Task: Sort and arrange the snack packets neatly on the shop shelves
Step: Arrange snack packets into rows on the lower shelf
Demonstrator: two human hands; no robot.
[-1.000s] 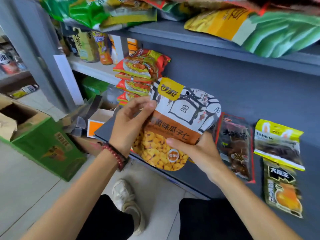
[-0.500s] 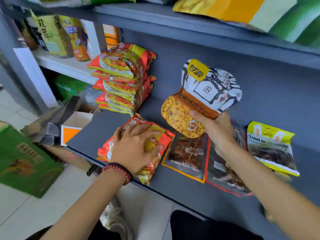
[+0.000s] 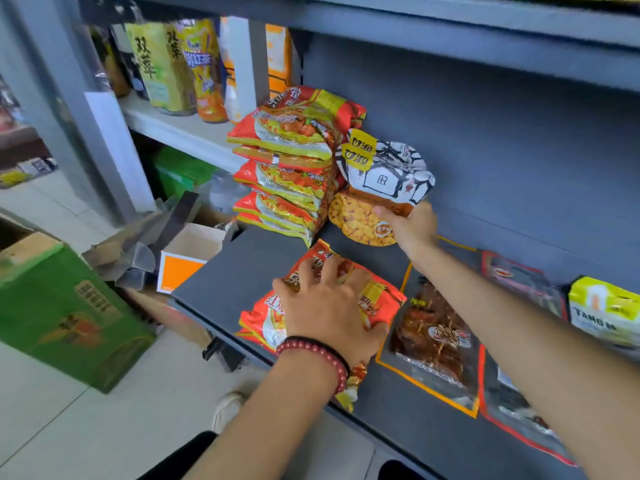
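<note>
Two hands engaged: right hand [image 3: 406, 226] pinches the seed packet [image 3: 381, 174] upright beside the red stack [image 3: 287, 161] on the shelf [image 3: 239, 271]; left hand [image 3: 329, 313] presses a loose red packet [image 3: 384, 296], probably due for stacking next.

Glossy plastic-film snack packets [image 3: 291, 161] and a shiny seed pouch [image 3: 384, 174] catch the light against a matt grey shelf [image 3: 235, 271]. A printed cardboard carton [image 3: 69, 317] stands on smooth, pale floor tiles [image 3: 52, 427].
</note>
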